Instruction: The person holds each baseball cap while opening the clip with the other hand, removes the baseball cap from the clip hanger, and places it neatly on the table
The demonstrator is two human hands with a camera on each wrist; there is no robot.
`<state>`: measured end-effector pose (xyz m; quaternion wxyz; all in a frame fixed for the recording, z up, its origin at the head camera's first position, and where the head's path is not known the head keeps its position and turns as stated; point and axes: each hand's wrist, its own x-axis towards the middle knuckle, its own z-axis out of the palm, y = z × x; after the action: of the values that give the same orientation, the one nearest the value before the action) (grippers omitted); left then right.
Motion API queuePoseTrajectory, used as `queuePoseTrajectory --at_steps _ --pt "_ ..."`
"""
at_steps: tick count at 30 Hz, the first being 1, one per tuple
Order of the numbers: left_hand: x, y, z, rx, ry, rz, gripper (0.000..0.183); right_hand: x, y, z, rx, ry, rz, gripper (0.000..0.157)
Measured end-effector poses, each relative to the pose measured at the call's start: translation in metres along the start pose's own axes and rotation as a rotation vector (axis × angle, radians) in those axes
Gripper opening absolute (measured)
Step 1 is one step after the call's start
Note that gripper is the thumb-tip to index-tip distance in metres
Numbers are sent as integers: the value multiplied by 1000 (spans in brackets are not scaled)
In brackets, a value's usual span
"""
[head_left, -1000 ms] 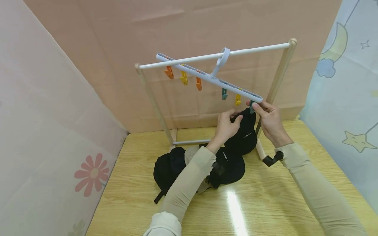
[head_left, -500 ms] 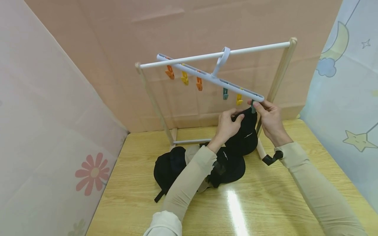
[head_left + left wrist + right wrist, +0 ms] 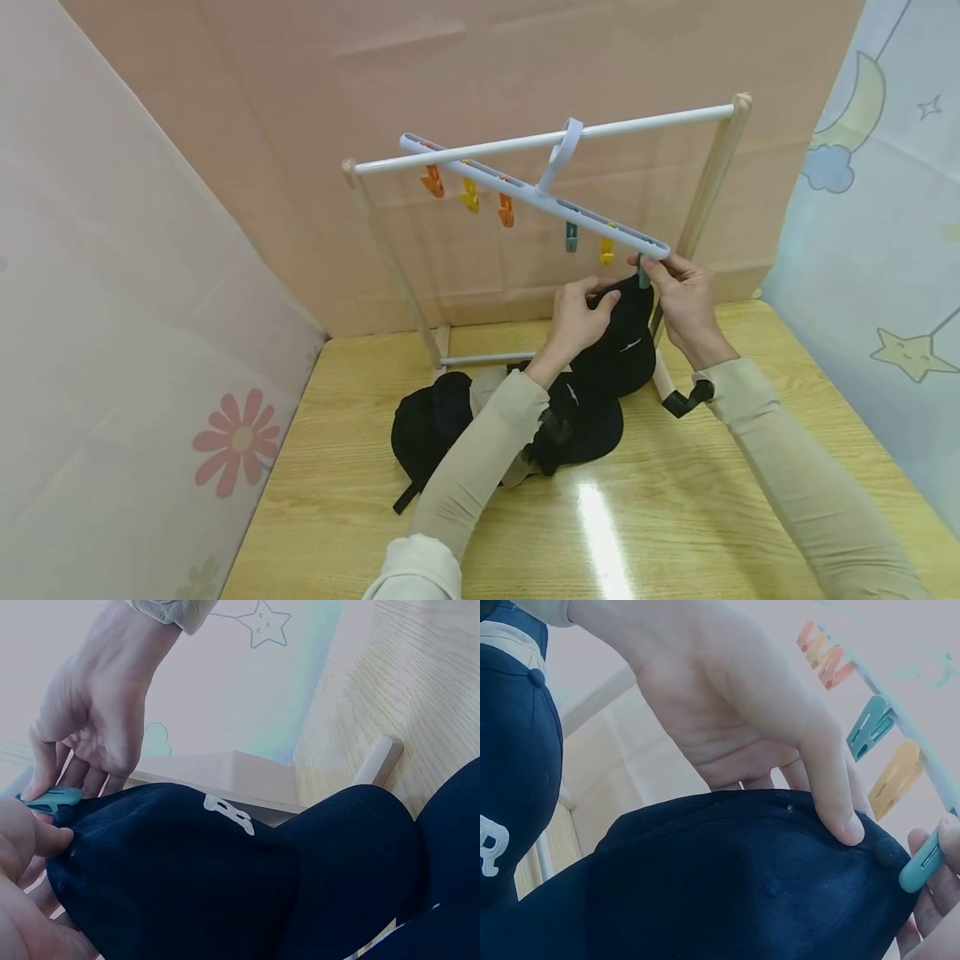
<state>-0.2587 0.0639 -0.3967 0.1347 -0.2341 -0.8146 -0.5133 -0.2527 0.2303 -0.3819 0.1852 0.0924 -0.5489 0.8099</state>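
Observation:
A black baseball cap (image 3: 618,333) with a white mark hangs below the near right end of a pale clip hanger (image 3: 487,177). My left hand (image 3: 579,321) grips the cap's crown, its thumb on the outside near the top button. At the hanger's end, my right hand (image 3: 686,310) pinches a teal clothespin (image 3: 924,864) between thumb and fingers. The clothespin's lower end overlaps the crown beside the button. In the left wrist view the same clothespin (image 3: 52,799) meets the cap's edge; how firmly it bites on the fabric cannot be told.
The hanger hooks over the white bar (image 3: 652,122) of a wooden-ended rack. Several other orange, yellow and teal clips (image 3: 506,210) hang along it. More dark caps (image 3: 427,421), some with beige parts, lie on the wooden table (image 3: 675,517) beneath the left forearm.
Both hands keep their holds on the cap and the clothespin. The near end of the hanger has shifted very slightly to the right, with the hands.

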Motion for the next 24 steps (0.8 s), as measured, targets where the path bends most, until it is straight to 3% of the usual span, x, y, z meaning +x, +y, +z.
queuePoseTrajectory --at_steps 16,24 --pt "-7 1 -1 9 -33 -13 20 -1 -10 -5 15 2 14 26" --pt "-8 2 -1 -3 -27 -14 20 0 -13 -6 38 -2 -30 25"
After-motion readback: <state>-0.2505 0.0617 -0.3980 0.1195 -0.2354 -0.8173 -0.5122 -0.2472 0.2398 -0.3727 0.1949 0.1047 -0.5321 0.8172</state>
